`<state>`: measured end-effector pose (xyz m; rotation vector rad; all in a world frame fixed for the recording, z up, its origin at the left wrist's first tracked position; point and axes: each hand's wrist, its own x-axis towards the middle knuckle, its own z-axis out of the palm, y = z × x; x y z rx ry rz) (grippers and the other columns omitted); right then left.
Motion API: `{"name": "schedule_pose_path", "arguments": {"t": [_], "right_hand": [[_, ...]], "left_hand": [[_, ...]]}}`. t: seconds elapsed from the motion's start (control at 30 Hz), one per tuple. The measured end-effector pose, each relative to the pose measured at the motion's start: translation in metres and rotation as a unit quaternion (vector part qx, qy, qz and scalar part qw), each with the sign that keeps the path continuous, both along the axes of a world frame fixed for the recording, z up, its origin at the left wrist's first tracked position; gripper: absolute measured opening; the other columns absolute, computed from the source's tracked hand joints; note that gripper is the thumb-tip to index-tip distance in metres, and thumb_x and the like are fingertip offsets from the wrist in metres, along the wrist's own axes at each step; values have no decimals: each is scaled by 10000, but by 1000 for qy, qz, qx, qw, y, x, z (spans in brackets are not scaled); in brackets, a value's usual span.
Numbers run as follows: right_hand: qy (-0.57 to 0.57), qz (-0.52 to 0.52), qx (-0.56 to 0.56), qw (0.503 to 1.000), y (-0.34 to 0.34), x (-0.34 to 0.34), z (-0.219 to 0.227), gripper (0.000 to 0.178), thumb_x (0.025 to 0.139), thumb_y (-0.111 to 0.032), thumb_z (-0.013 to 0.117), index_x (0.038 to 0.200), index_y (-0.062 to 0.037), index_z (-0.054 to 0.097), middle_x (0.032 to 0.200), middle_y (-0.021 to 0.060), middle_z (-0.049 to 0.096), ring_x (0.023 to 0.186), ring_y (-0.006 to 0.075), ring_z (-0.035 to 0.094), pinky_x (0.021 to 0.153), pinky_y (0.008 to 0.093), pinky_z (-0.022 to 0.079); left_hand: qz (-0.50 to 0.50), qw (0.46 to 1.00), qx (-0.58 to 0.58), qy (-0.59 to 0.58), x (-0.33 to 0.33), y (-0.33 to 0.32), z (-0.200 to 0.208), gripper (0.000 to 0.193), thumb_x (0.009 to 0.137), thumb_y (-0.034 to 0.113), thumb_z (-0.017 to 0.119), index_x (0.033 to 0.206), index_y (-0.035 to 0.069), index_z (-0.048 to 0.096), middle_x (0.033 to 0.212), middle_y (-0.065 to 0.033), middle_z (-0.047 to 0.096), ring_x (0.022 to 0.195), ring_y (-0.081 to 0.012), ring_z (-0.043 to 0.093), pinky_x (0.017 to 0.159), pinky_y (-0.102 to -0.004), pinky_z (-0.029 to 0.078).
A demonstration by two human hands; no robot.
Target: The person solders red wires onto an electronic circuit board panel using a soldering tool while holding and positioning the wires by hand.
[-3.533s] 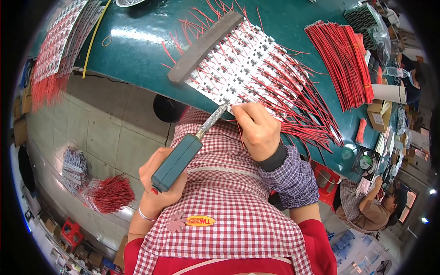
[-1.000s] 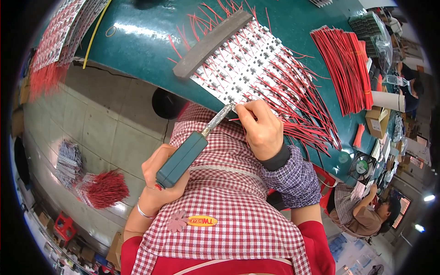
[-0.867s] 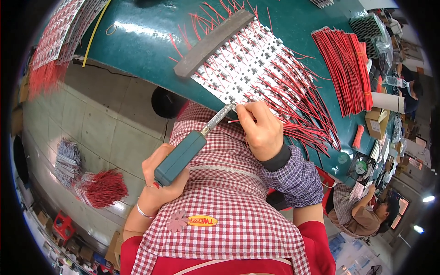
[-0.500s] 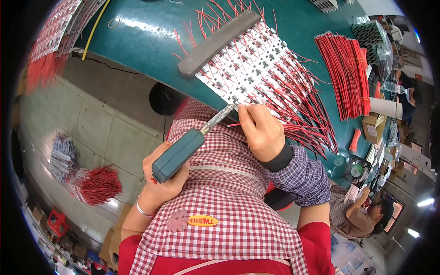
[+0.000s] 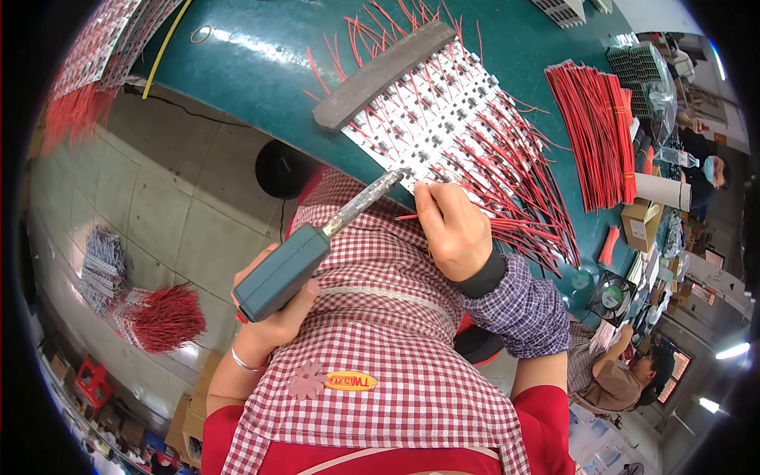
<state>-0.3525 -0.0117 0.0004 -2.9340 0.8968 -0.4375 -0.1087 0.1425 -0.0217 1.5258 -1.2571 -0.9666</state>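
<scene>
My left hand (image 5: 277,305) is wrapped round the dark green body of a soldering iron (image 5: 283,271). The iron's grey metal end reaches up to the near corner of a white circuit board panel (image 5: 431,142), which carries rows of small black parts. Close beside that tip, my right hand (image 5: 455,229) is closed in a pinch on a red wire (image 5: 407,217), whose end sticks out left of the fingers. Many red and black wires (image 5: 514,206) fan from the panel toward the right. The exact contact at the tip is too small to make out.
A dark flat bar (image 5: 384,75) lies across the panel's far side on the green table (image 5: 245,55). Bundled red wires (image 5: 590,134) and a small fan (image 5: 611,295) are at the right. Wired panels (image 5: 162,317) sit low at the left. Another person (image 5: 613,372) works at the right.
The soldering iron's body has shifted left with my left hand, and its tip now lies slightly farther up on the panel's corner. My right hand has stayed nearly still.
</scene>
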Motion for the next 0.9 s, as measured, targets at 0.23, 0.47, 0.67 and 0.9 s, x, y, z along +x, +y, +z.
{"name": "schedule_pose_path", "arguments": {"t": [0.23,0.47,0.67,0.9], "right_hand": [[-64,-38,70,995,0,-5,-2,371,773,10,627,1141,51,649,914,120,566,802,250,613,607,335,522],[-253,-236,-14,938,-12,-57,9,354,957,88,497,1253,-26,655,846,64,625,669,135,571,564,269,469],[-197,-383,-291,854,-60,-142,121,248,1077,-100,496,1196,2,688,1125,109,723,840,151,662,752,274,538],[8,-270,-316,909,-156,-175,128,226,1000,-117,612,1215,-80,669,1057,114,703,910,297,700,762,372,549]], "left_hand": [[72,991,2,111,3,-6,9,338,786,-62,698,1123,-82,684,1033,-144,723,868,-210,699,768,-327,560],[209,939,-63,264,25,-57,24,499,753,-114,639,1248,-85,579,1074,-185,671,573,-146,561,472,-261,442],[210,909,-74,352,69,-101,34,334,807,-24,620,1122,-134,597,1043,-214,648,565,-156,536,461,-266,412],[222,849,-57,476,122,-173,11,285,839,-28,621,1107,-124,615,1029,-195,644,650,-147,542,523,-249,434]]}}
